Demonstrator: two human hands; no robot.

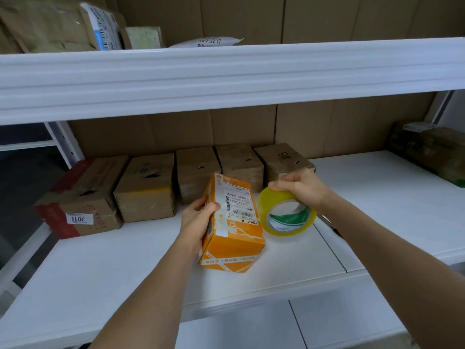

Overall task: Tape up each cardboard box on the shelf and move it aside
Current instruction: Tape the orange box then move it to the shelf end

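The left hand (198,220) is gripping an orange box (232,225) bearing a white barcode label, tilted, near the shelf's (100,273) front edge. The right hand (299,186) is clasping a yellow tape roll (285,214) just beside it.

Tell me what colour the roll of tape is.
Translucent yellow, with a green-and-white core label; the tape roll shows in the head view.

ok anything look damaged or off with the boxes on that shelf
Yes: several brown boxes in the back row have small torn holes in their tops, and the orange box in the left hand sits tilted on one edge rather than flat.
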